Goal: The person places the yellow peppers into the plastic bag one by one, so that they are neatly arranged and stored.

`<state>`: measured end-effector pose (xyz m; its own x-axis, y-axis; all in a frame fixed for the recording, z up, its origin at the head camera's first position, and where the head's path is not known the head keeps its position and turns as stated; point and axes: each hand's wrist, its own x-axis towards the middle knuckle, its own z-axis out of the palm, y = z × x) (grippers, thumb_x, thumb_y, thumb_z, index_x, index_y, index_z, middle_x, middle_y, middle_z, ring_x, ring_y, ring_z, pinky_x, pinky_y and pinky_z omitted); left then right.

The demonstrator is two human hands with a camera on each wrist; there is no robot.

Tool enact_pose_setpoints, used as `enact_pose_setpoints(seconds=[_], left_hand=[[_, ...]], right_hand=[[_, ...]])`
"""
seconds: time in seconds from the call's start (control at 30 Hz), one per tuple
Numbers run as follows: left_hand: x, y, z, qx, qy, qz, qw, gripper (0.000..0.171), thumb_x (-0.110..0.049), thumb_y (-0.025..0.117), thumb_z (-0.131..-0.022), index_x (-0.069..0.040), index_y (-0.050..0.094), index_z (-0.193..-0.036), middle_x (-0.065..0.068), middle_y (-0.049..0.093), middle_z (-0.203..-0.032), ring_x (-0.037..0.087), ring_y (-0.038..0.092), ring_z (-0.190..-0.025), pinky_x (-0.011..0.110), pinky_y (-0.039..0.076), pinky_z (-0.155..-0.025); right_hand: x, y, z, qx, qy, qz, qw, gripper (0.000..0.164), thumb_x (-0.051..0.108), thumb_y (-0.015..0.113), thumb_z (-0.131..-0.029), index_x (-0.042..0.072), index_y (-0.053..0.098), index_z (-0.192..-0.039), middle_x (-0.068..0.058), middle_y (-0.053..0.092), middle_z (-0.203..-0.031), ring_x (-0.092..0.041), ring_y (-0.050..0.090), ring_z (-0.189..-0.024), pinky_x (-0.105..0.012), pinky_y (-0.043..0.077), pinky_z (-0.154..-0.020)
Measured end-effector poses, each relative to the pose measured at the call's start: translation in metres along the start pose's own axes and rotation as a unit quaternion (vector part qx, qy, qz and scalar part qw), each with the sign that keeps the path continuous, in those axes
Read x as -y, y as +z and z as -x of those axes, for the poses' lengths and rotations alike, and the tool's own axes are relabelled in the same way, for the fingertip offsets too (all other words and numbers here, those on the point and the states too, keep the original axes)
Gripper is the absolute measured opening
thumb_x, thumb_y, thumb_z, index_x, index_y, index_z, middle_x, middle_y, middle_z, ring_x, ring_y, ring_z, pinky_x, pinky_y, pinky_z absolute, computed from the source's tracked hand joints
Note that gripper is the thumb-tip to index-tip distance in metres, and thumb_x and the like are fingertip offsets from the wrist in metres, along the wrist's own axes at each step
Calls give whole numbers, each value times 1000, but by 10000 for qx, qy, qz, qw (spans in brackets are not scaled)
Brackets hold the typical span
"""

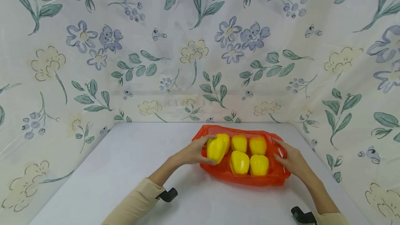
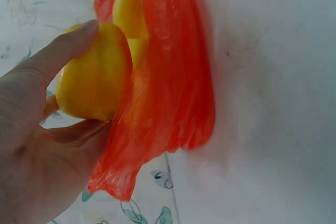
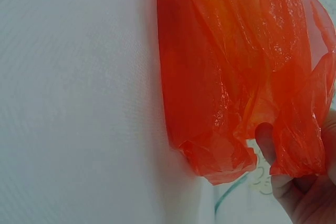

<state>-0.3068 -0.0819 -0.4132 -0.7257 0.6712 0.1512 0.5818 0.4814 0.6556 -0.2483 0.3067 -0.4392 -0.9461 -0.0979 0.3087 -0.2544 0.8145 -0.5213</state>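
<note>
A yellow bell pepper (image 1: 215, 150) is gripped in my left hand (image 1: 197, 150), thumb on the near side and fingers at its far side. In the left wrist view this pepper (image 2: 97, 77) sits beside the edge of a red plastic bag (image 2: 178, 66). Several more yellow bell peppers (image 1: 239, 163) lie in two rows in the open bag (image 1: 247, 180). My right hand (image 1: 292, 159) holds the bag's right end. The right wrist view shows a gathered part of the bag (image 3: 299, 145) between the fingers and thumb of that hand (image 3: 310, 198).
The bag lies on a white table (image 1: 125, 162), right of its middle and near the back edge. Floral-patterned sheeting (image 1: 168, 72) rises behind and beside the table. Dark devices (image 1: 168, 194) are worn at both wrists.
</note>
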Motion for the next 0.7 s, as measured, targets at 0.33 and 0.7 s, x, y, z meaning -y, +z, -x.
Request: enact_pose_setpoints(seconds=[0.33,0.7], left_hand=[[-2,15,-5,168,-223,-416,9987,86,-40,82,-77,-21,37,-148,-1,48,-146,15,47,-128,36,49,-105],[-3,21,-5,335,-556,-648,9958,84,-43,80,-78,-23,37,-147,1,50,-144,17,48,-125,39,51,-102]], right_hand=[[-1,1,0,22,68,34,10000,63,10,69,-89,8,44,-146,-29,54,-135,-47,56,-116,-49,60,-78],[0,0,0,29,63,49,10000,63,11,69,-89,8,43,-146,-30,53,-136,-48,55,-116,-50,59,-78]])
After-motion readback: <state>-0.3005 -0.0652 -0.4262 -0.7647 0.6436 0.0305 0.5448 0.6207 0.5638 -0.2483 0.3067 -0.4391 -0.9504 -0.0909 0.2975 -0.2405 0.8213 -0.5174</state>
